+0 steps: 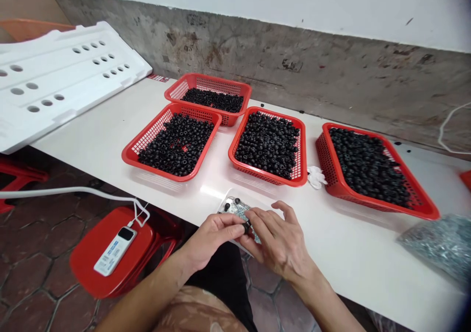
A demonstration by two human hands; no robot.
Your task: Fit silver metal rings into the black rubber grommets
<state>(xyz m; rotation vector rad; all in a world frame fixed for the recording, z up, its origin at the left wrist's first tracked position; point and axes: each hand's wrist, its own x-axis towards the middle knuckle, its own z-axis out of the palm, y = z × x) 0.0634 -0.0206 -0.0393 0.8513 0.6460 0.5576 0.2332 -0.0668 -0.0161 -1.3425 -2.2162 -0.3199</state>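
Note:
My left hand (pixel 215 235) pinches a small round black plastic part (pixel 246 226) between thumb and fingers. Bent over the same part is my right hand (pixel 277 236), its thumb and index fingertips closed in against it. Whether those fingertips also hold something small is hidden. Both hands are over a shallow clear tray (pixel 230 193) at the table's front edge. In the tray lie many small silvery metal pieces, apparently screws, and a few loose black parts (pixel 237 201).
Red baskets of black parts stand behind: back (pixel 172 92), left (pixel 128 156), middle (pixel 237 165), right (pixel 327 190). A bag of metal pieces (pixel 441 246) lies right. White foam board (pixel 73 82) leans left. A power bank (pixel 116 251) rests on a red stool (pixel 86 263).

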